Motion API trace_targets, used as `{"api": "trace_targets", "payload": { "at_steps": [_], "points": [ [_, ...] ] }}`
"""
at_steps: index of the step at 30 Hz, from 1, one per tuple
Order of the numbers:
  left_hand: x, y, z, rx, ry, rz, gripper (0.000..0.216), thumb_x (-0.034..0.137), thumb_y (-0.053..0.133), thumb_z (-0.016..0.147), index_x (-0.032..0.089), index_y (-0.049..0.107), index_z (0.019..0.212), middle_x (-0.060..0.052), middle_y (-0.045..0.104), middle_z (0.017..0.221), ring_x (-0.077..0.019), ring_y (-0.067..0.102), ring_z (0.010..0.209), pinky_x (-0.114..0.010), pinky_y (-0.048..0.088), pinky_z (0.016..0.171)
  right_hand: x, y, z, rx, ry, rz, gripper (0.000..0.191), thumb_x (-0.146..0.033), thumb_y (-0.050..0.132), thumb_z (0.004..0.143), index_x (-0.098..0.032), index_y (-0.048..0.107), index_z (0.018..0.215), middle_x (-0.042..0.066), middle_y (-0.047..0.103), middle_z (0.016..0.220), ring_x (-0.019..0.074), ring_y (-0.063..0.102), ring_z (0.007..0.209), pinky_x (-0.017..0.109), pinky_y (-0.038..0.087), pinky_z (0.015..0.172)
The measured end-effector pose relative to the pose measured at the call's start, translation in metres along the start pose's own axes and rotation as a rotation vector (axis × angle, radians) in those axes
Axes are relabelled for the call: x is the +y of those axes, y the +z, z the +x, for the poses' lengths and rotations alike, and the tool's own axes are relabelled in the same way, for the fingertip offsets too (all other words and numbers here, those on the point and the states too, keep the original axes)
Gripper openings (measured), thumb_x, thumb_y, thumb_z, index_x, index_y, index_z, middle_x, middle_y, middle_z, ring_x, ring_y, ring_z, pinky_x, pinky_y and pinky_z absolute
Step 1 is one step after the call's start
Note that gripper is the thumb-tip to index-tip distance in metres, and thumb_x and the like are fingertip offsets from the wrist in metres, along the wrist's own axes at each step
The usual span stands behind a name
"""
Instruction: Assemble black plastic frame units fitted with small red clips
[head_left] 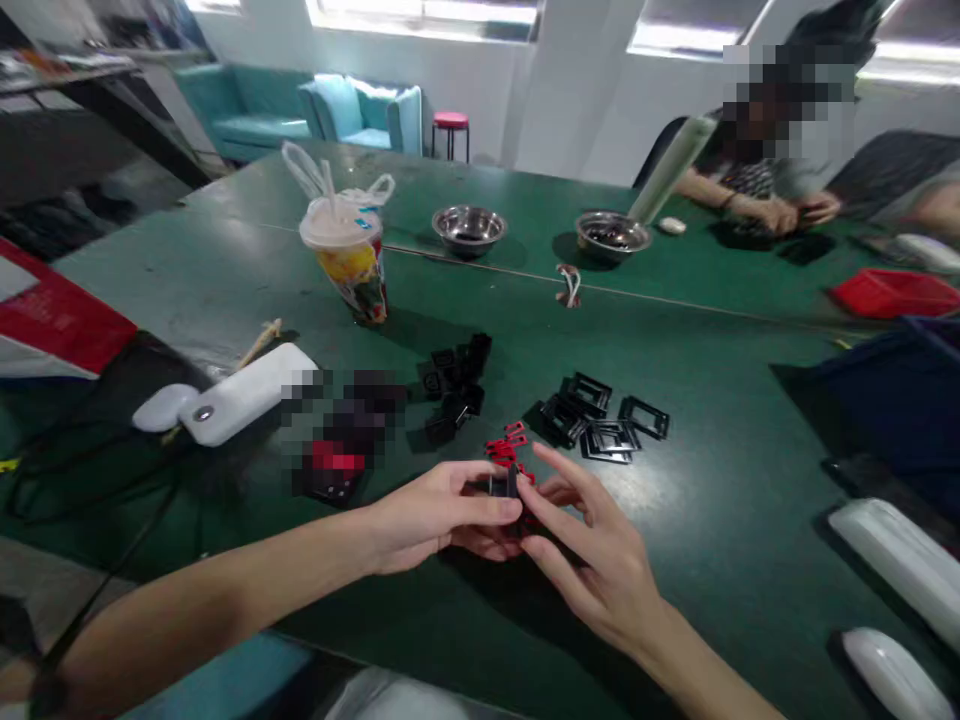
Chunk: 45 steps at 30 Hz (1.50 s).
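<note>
Between my two hands is a small black plastic part (pixel 504 485), held upright just above the green table. My left hand (pixel 450 510) grips it from the left, thumb along its near side. From the right, my right hand (pixel 592 540) touches it with thumb and fingertips, its index finger raised. Partly hidden behind the hands lie several small red rings (pixel 507 442). Black rectangular frames (pixel 611 437) are spread beyond my right hand. A cluster of black block-like pieces (pixel 457 375) sits beyond my left hand.
A lidded drink cup (pixel 349 260) and a steel bowl (pixel 469 230) stand farther back, with another bowl (pixel 611 238) to the right. A white power bank (pixel 251 395) lies left. A red tray (pixel 896 293) is at right. A co-worker's hands (pixel 787 212) work across the table.
</note>
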<state>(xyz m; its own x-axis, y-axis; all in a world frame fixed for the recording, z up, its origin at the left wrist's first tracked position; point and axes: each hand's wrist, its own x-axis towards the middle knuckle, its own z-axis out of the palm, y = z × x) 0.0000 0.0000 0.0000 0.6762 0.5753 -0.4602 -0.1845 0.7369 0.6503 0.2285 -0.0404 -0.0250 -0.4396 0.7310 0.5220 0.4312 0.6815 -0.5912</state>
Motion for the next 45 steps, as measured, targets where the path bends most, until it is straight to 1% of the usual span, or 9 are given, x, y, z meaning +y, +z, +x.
{"api": "trace_targets", "payload": {
  "at_steps": [7,12,14,18,21,26,34,40,45],
  "points": [
    [-0.005,-0.005,0.004,-0.057,-0.058,0.087,0.068,0.068,0.093,0.072,0.012,0.073,0.106,-0.005,0.075,0.078,-0.0092,0.069,0.059,-0.015,0.057,0.055,-0.008,0.001,0.004,-0.11,0.101,0.061,0.046,-0.026,0.048,0.113,-0.03,0.053,0.159,0.009,0.059,0.158,0.0262,0.061,0.122,0.045,0.055,0.101],
    [0.002,-0.006,0.0,-0.18,-0.015,0.345,0.077,0.081,0.076,0.081,0.015,0.069,0.12,-0.003,0.072,0.078,-0.0101,0.062,0.053,-0.02,0.052,0.051,-0.008,-0.004,0.007,-0.024,0.17,0.211,0.043,-0.037,0.069,0.104,-0.031,0.061,0.146,0.008,0.07,0.136,0.0251,0.067,0.112,0.039,0.059,0.089],
    [0.008,-0.012,-0.004,-0.161,0.108,0.651,0.067,0.076,0.066,0.094,0.015,0.069,0.122,-0.004,0.073,0.083,-0.0137,0.066,0.06,-0.025,0.055,0.056,-0.001,-0.014,0.01,0.038,0.194,0.18,0.048,-0.04,0.077,0.098,-0.029,0.061,0.142,0.008,0.071,0.126,0.0245,0.068,0.101,0.038,0.059,0.083],
    [0.021,-0.032,-0.009,0.007,0.801,1.63,0.034,0.044,0.068,0.104,0.017,0.072,0.123,-0.012,0.076,0.116,-0.0294,0.069,0.106,-0.045,0.056,0.095,0.035,-0.05,0.016,0.15,0.124,-0.317,0.045,-0.035,0.074,0.1,-0.026,0.061,0.142,0.014,0.071,0.131,0.0327,0.066,0.119,0.05,0.056,0.1],
    [0.029,-0.047,-0.005,0.024,1.008,2.004,0.032,0.036,0.065,0.106,0.016,0.069,0.131,-0.017,0.067,0.138,-0.035,0.06,0.127,-0.054,0.048,0.11,0.07,-0.071,0.018,0.136,0.081,-0.64,0.041,-0.04,0.066,0.104,-0.022,0.062,0.141,0.017,0.071,0.128,0.0355,0.066,0.117,0.055,0.056,0.1],
    [0.033,-0.057,0.006,0.234,0.936,2.154,0.044,0.034,0.06,0.108,0.013,0.06,0.147,-0.02,0.058,0.149,-0.0367,0.05,0.142,-0.059,0.039,0.122,0.103,-0.071,0.013,0.059,0.111,-0.68,0.04,-0.045,0.057,0.107,-0.019,0.066,0.136,0.02,0.07,0.126,0.0386,0.067,0.114,0.059,0.058,0.095],
    [0.033,-0.053,0.018,0.469,0.75,2.077,0.061,0.027,0.053,0.107,0.018,0.039,0.166,-0.018,0.035,0.171,-0.0367,0.028,0.162,-0.06,0.023,0.133,0.103,-0.065,0.013,0.014,0.109,-0.704,0.05,-0.047,0.049,0.11,-0.014,0.06,0.147,0.025,0.061,0.144,0.0424,0.061,0.133,0.064,0.051,0.109],
    [0.041,-0.049,0.037,0.553,0.686,2.059,0.079,0.061,0.063,0.102,0.024,0.039,0.167,-0.017,0.026,0.177,-0.041,0.02,0.165,-0.065,0.018,0.133,0.09,-0.05,0.031,-0.173,0.002,-0.729,0.057,-0.051,0.049,0.11,-0.02,0.052,0.158,0.022,0.045,0.166,0.0417,0.037,0.159,0.069,0.027,0.128],
    [0.047,-0.047,0.054,0.593,0.664,2.052,0.077,0.064,0.057,0.104,0.019,0.042,0.165,-0.021,0.033,0.174,-0.0424,0.026,0.163,-0.065,0.017,0.133,0.099,-0.042,0.034,-0.191,0.051,-0.736,0.052,-0.046,0.041,0.113,-0.023,0.052,0.159,0.022,0.05,0.164,0.0409,0.045,0.154,0.072,0.036,0.121]
  ]
}}
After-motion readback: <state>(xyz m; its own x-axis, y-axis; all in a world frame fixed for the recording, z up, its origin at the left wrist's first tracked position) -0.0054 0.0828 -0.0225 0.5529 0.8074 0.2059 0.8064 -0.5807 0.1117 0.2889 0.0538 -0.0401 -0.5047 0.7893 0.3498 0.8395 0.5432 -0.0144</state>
